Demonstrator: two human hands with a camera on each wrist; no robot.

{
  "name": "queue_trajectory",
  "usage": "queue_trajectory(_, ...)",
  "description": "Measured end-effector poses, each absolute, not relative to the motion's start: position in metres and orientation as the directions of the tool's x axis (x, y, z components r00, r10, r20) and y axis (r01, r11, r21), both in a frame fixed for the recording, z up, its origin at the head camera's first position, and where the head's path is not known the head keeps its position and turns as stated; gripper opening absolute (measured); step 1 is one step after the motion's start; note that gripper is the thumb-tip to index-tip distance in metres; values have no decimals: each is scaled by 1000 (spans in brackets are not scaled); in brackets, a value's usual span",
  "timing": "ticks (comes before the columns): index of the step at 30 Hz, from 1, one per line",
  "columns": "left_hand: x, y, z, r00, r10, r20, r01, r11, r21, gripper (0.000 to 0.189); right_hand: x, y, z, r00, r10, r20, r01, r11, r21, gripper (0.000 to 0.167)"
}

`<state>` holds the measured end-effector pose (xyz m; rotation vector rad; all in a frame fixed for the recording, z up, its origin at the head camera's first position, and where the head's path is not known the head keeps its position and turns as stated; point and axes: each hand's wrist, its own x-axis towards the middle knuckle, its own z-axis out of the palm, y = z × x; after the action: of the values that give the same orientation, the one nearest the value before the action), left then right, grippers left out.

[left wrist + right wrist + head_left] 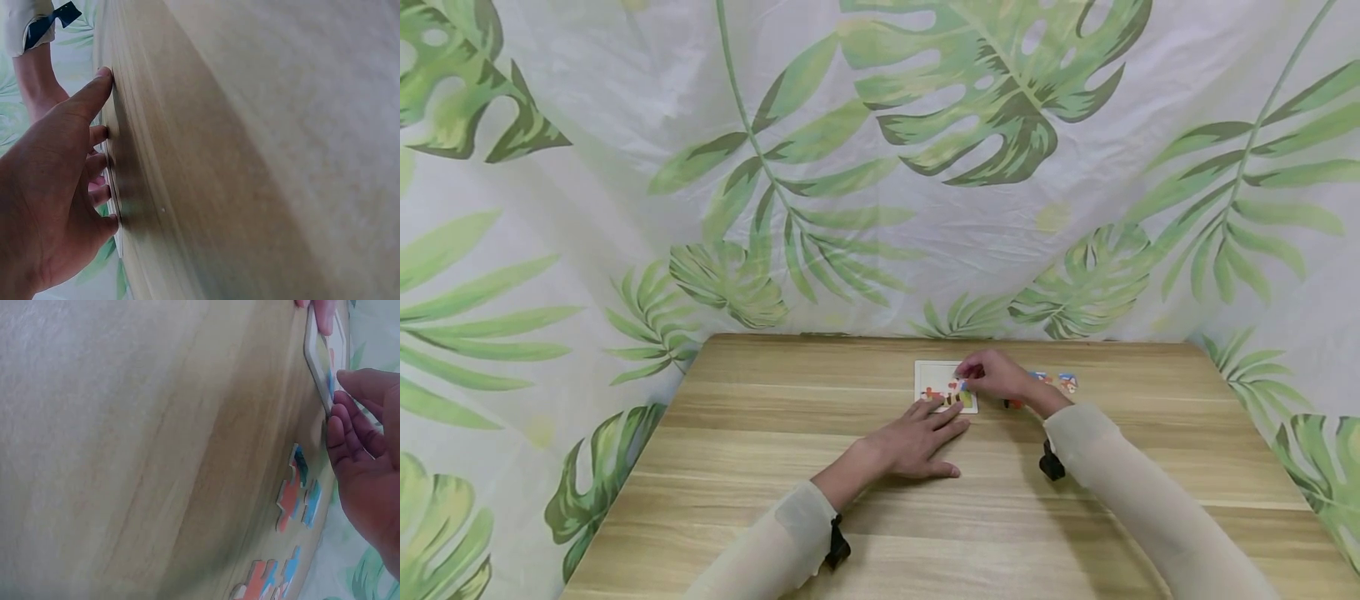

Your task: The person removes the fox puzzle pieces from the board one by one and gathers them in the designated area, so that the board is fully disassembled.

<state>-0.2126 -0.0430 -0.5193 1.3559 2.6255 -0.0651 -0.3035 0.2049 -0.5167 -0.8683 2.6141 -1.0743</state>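
A white-framed puzzle board (932, 369) lies near the far edge of the table, its lower part filled with colourful pieces and its upper part pale. My left hand (917, 442) rests with fingers spread, fingertips over the board's near edge and the thumb out on the wood. Over the board's right side, my right hand (1000, 377) has its thumb and fingers bent together at a small blue puzzle piece (963, 386). In the right wrist view the thumb tip is right beside that blue patch, and the fingers mostly hide the piece.
Several loose puzzle pieces (289, 497) lie on the wooden table (760, 467) to the right of the board, partly behind my right wrist in the head view. A leaf-patterned curtain (820, 208) hangs behind the table's far edge and down both sides.
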Motion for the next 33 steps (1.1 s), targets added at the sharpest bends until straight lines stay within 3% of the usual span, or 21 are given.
queue_trajectory(33, -213, -44, -520, -565, 802, -194, 809, 584, 59, 82, -305, 200, -520, -806, -592, -18, -418, 590, -691, 20)
